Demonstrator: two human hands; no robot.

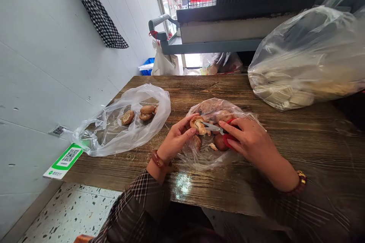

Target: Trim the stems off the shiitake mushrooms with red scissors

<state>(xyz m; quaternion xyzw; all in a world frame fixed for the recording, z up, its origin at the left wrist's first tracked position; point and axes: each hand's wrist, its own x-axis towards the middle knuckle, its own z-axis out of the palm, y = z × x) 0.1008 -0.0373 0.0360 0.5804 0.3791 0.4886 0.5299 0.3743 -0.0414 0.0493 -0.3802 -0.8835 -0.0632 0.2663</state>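
The mushroom [196,123] is held above the clear bag [205,162], near the middle of the counter [205,193]. Its underside is exposed: a tan-brown cap rim, a pale cream underside and a thick, off-white stem directed toward about 4 o'clock. The left grip is closed, with the cap pinched between the thumb and fingers of the left hand [177,136]. The right grip is closed around the red handles of the scissors [213,127], held in the right hand [252,138]. The grey metal blades are directed toward 9 o'clock, with their tips at the stem; whether the stem is touched cannot be told.

Darker, rounded brown mushrooms [220,142] and a small, pale piece [213,146] are contained in the clear bag below. At 9 o'clock from the held mushroom, a white bag [132,140] is laid open, with several brown mushrooms [127,117] inside. A green-and-white card [64,160] is placed at 8 o'clock, and a large, filled plastic bag [296,68] is located at 2 o'clock.
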